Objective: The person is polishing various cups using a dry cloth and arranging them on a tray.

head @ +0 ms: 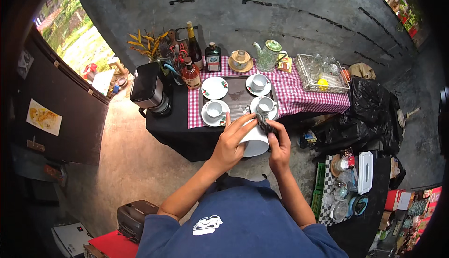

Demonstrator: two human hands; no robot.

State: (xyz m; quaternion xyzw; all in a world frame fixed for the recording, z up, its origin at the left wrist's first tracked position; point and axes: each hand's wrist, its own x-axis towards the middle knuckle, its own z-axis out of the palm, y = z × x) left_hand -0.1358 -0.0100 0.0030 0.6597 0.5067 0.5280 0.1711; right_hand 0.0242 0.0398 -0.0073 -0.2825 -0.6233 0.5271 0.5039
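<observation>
My left hand (pixel 231 142) holds a white cup (pixel 255 145), its mouth tipped towards me. Against the cup's far side my right hand (pixel 279 149) presses a crumpled dark cloth (pixel 265 124). Just beyond my hands lies a brown tray (pixel 240 91). A bare white saucer (pixel 211 91) with a red and green print sits at its far left. Three white cups stand upright on saucers there: the near-left cup (pixel 214 109), the far-right cup (pixel 259 82) and the near-right cup (pixel 265 104). My fingers partly hide the tray's near edge.
The tray rests on a checked cloth (pixel 291 98). A black appliance (pixel 151 86) and glass bottles (pixel 191 74) stand left. Behind are an enamel pot (pixel 268 60) and a lidded cup (pixel 240 61). Rightward sit a wire basket (pixel 305 86) and black plastic bags (pixel 372 107).
</observation>
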